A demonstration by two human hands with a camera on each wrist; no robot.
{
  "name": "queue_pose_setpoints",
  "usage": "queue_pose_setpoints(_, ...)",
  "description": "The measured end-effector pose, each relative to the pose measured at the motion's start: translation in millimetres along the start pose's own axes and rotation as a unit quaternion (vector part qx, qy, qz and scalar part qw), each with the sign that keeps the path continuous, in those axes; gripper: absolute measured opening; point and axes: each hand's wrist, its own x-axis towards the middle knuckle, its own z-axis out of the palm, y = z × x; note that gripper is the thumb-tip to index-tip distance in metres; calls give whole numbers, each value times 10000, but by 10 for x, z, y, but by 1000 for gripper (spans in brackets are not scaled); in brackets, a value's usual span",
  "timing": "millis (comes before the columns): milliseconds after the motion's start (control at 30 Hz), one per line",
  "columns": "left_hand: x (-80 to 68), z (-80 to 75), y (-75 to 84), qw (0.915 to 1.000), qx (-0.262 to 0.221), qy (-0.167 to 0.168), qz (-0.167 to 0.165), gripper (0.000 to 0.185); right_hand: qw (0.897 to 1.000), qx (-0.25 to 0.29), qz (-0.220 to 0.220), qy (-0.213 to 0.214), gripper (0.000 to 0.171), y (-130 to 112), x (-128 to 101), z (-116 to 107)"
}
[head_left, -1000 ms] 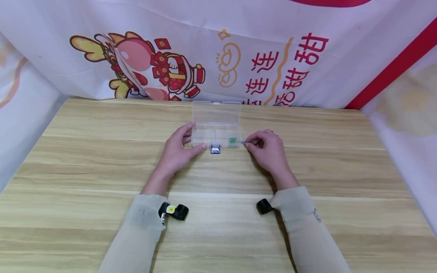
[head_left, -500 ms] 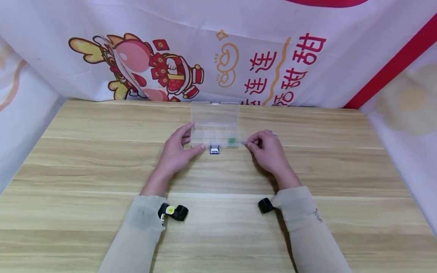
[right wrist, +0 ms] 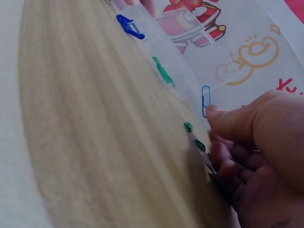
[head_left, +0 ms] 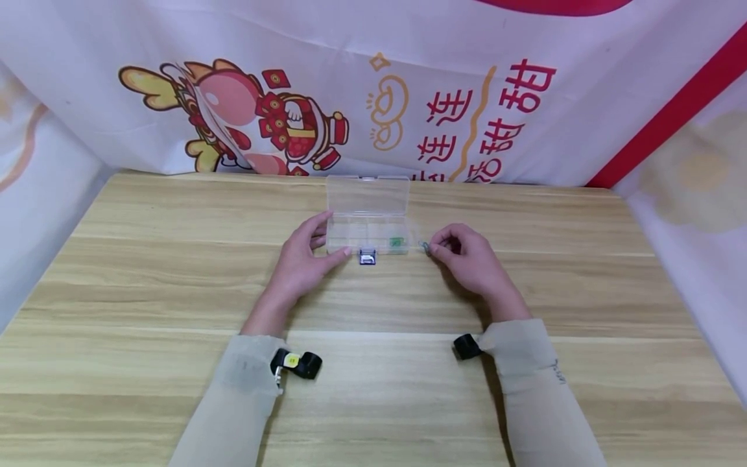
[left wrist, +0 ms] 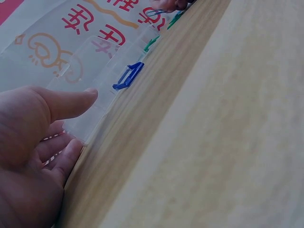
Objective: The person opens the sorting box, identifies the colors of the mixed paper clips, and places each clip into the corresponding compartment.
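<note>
My right hand (head_left: 469, 259) has drawn back to the box's 3 o'clock, pinching a blue paper clip (right wrist: 205, 100). My left hand (head_left: 300, 256), fingers relaxed, steadies the clear box (head_left: 367, 224). I'd lift the clip clear of the wall, I judge.

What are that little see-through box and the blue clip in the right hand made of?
The box looks like clear, glossy hard plastic: the banner print shows through its raised lid. The paper clip, pinched by the right hand, seems bent wire with a blue coating, probably plastic over metal.
</note>
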Motion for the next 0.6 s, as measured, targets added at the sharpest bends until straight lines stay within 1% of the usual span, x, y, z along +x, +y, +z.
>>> queue_pose_setpoints(167, -1, 1, -5, 10000, -18, 5, 38, 82, 9993, 324, 97, 135, 12, -26, -10, -17)
queue_pose_setpoints(367, -5, 1, -6, 10000, -39, -13, 52, 82, 9975, 669, 65, 207, 14, -73, -29, -37)
queue_pose_setpoints(600, -6, 3, -11, 10000, -39, 21, 70, 82, 9952, 915, 138, 325, 16, -105, -19, -27)
